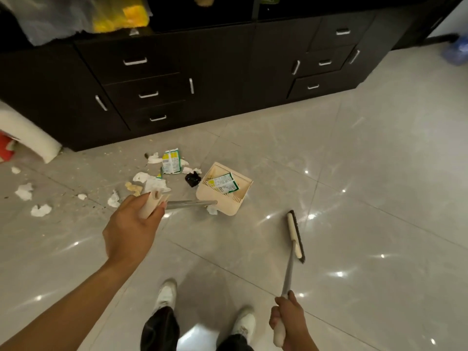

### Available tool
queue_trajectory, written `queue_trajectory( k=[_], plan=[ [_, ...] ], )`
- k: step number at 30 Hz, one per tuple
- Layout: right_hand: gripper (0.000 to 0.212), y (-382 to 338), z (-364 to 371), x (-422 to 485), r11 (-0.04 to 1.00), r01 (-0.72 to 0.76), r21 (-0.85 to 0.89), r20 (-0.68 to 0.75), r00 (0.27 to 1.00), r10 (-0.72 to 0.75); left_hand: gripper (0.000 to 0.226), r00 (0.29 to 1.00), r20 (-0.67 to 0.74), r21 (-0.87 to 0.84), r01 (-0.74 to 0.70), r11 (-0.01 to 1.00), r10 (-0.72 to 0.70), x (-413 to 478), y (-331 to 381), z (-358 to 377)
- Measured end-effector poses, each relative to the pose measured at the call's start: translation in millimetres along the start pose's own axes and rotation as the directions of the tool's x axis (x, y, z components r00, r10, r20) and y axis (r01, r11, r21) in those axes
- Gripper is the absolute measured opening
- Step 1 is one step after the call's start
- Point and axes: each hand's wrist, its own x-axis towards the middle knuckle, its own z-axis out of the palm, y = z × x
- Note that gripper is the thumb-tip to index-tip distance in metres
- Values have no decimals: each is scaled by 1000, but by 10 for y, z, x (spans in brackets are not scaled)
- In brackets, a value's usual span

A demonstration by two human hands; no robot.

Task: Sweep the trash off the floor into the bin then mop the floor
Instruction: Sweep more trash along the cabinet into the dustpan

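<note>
My left hand (pixel 134 224) grips the cream handle of a long-handled dustpan (pixel 240 184), whose beige pan sits on the grey tiled floor with a green and white wrapper (pixel 224 185) inside. My right hand (pixel 287 319) holds the grip of a broom; its head (pixel 295 235) rests on the floor to the right of the pan. Left of the pan lies scattered trash: a green and yellow wrapper (pixel 171 161), crumpled white tissues (pixel 152 182), a black scrap (pixel 192 179) and crumbs. More tissues (pixel 24 191) lie further left.
A dark cabinet (pixel 177 79) with drawers and metal handles runs along the far side. A white roll (pixel 27 134) and a red item lean at its left end. Plastic bags (pixel 76 16) sit on top. My white shoes (pixel 166 295) stand at the bottom. A blue object (pixel 455 51) is far right.
</note>
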Motion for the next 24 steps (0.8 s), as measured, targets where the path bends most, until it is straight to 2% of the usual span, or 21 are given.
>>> queue_trajectory(
  k=[3,7,14,19,24],
  plan=[
    [46,71,641,-56,999,3,-44,80,997,1,20,1000,3,64,-12,998,12,155,-311,-323],
    [68,130,1558,-185,992,-11,-124,185,982,33,16,1000,-11,102,-4,995,5,347,-803,-802],
    [67,256,2646,-422,991,1,-136,301,953,41,19,995,73,228,-80,970,65,665,-1442,-1334],
    [65,445,2819,-592,994,27,-104,246,969,0,19,984,117,236,-160,959,135,901,-1612,-1395],
    [62,654,2576,-721,999,40,8,73,997,-40,17,965,167,151,-226,962,200,1063,-1540,-1242]
  ],
)
